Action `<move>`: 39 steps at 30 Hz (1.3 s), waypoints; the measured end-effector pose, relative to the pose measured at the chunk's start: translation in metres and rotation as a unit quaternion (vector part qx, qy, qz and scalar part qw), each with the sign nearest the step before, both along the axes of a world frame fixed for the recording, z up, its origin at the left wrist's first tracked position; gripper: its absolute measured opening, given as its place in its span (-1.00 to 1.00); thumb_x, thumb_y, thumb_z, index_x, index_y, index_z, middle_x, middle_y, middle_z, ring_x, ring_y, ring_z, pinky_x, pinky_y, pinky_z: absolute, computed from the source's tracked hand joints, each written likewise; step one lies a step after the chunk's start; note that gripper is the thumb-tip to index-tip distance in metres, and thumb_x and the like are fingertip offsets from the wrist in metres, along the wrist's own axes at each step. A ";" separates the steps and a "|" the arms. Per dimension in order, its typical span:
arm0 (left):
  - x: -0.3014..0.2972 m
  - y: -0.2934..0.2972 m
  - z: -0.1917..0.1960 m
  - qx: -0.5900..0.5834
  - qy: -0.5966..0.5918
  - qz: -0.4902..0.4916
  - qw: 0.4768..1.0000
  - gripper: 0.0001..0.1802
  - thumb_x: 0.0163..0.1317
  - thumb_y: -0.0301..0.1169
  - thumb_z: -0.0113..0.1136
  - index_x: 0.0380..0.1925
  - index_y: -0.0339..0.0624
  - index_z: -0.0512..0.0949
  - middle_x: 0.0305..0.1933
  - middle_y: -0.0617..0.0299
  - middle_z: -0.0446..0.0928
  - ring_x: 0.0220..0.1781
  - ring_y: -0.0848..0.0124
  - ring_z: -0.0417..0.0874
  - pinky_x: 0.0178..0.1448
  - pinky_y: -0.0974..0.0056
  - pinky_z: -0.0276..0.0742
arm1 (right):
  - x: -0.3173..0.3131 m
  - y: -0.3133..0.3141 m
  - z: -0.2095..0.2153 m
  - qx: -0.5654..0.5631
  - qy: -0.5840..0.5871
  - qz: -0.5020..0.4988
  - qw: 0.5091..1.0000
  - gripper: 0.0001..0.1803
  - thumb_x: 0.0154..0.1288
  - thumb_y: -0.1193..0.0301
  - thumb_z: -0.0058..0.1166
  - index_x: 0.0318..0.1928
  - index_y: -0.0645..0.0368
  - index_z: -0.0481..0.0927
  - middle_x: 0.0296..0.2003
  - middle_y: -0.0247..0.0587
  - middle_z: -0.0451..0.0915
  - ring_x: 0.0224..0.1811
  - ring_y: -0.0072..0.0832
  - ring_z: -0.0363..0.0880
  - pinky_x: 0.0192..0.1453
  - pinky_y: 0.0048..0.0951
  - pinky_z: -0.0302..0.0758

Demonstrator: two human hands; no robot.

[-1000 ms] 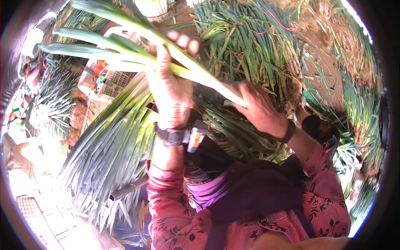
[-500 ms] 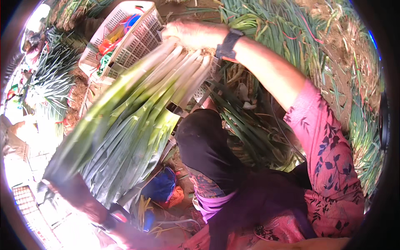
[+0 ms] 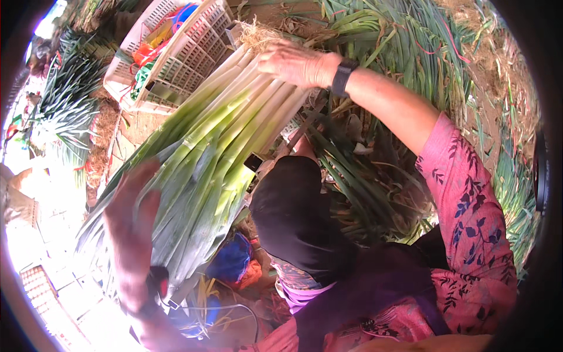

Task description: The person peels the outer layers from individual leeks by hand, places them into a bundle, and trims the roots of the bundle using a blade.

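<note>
Two hands on leek bundle (image 3: 205, 158): right hand (image 3: 296, 61) clasps stiff white ends at 12 o'clock; left hand (image 3: 132, 234) spread flat on floppy leaves; heavy, loose.

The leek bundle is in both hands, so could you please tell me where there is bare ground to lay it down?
One bare patch of soil shows between the white crate and the leek bundle. Elsewhere it is crowded: piled greens beyond the right hand, more bunches at the far left, coloured bits near the left hand.
</note>
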State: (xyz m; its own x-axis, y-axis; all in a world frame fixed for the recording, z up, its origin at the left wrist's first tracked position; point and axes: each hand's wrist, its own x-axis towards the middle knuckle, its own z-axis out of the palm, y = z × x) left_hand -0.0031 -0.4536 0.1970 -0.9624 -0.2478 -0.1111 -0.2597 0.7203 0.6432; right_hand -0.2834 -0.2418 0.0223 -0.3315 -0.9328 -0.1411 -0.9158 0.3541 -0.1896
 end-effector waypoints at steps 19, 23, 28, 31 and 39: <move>-0.050 -0.008 -0.113 -0.345 -0.110 -0.241 0.901 -0.26 0.29 -0.13 0.07 0.37 -0.23 0.12 0.34 -0.04 0.24 0.32 0.07 0.26 0.41 -0.05 0.01 | 0.048 -0.012 -0.069 -0.158 0.030 -0.110 0.981 -0.82 0.07 0.61 0.00 -0.25 0.25 0.48 -0.13 -0.10 0.47 -0.06 -0.15 0.51 -0.01 -0.20 0.51; -0.063 -0.033 -0.141 -0.352 -0.020 -0.267 0.897 -0.34 0.32 -0.18 0.01 0.39 -0.07 0.16 0.41 0.08 0.20 0.34 0.14 0.27 0.34 -0.01 0.09 | 0.043 -0.008 -0.089 -0.291 -0.058 -0.136 0.945 -0.87 0.25 0.39 -0.16 -0.39 0.11 0.43 -0.36 -0.19 0.48 -0.30 -0.33 0.48 -0.22 -0.21 0.47; -0.053 -0.053 -0.142 -0.413 -0.163 -0.233 0.865 -0.38 0.43 -0.16 -0.22 0.44 -0.04 0.03 0.50 0.08 0.03 0.47 0.06 0.10 0.46 -0.14 -0.08 | 0.073 -0.039 -0.068 -0.368 -0.287 -0.225 0.855 -0.91 0.22 0.48 -0.09 -0.43 0.17 0.42 -0.30 -0.05 0.49 -0.15 -0.11 0.51 -0.04 -0.09 0.48; -0.063 -0.033 -0.143 -0.422 -0.159 -0.257 0.855 -0.36 0.43 -0.12 -0.23 0.44 -0.08 0.02 0.49 0.03 0.05 0.45 -0.01 0.14 0.42 -0.15 -0.02 | 0.101 0.030 -0.059 -0.384 -0.168 -0.166 0.892 -0.93 0.21 0.51 -0.08 -0.37 0.27 0.44 -0.21 0.01 0.50 -0.10 -0.04 0.48 0.01 -0.13 0.48; -0.096 -0.012 -0.129 -0.327 -0.143 -0.278 0.892 -0.37 0.34 -0.25 -0.05 0.38 -0.22 0.15 0.43 -0.12 0.15 0.46 -0.01 0.14 0.49 0.04 0.00 | 0.229 0.315 -0.136 -0.325 -0.176 -0.488 0.791 -0.68 0.16 0.53 -0.01 -0.04 0.29 0.49 -0.11 0.11 0.53 -0.01 0.05 0.49 0.02 -0.11 0.47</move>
